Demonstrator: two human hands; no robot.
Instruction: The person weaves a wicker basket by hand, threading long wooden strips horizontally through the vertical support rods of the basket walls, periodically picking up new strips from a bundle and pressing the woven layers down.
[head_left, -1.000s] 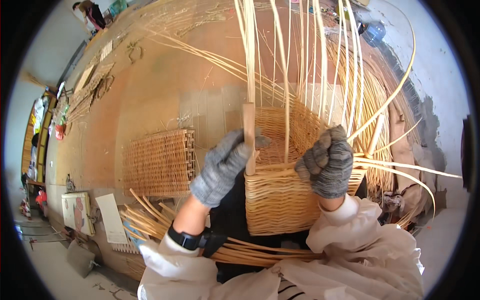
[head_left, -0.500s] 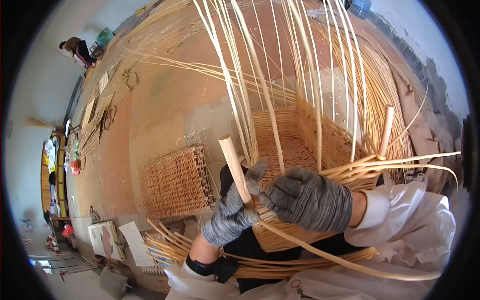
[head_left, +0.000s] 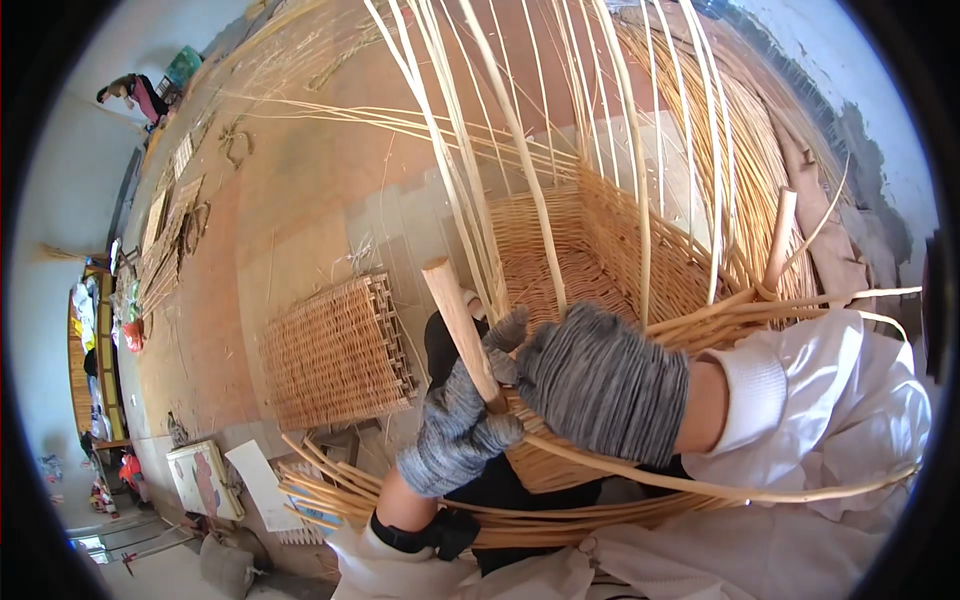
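A half-woven wicker basket (head_left: 540, 225) stands at my lap, with tall pale stakes (head_left: 628, 130) rising from its sides. My left hand (head_left: 455, 425), in a grey knitted glove, closes around the foot of a thick wooden corner post (head_left: 460, 330) at the near left. Beside it my right hand (head_left: 605, 385), gloved alike, is closed at the near rim with its back toward me. Its fingertips and whatever they grip are hidden. A long willow rod (head_left: 720, 492) runs from the corner by my left hand, below my right hand, toward the right.
Another post (head_left: 781, 240) stands at the right corner, with rods bundled round its foot. A woven wicker panel (head_left: 335, 350) lies left of the basket. Loose rods (head_left: 580, 520) cross my lap. A large rod pile (head_left: 710, 110) lies at right. Far left, a person (head_left: 140, 97) bends over.
My right hand has turned over the rim, its back now more toward me. The long rod's loose end has swung upward at the right. My left hand stays at the post; the view shifts slightly.
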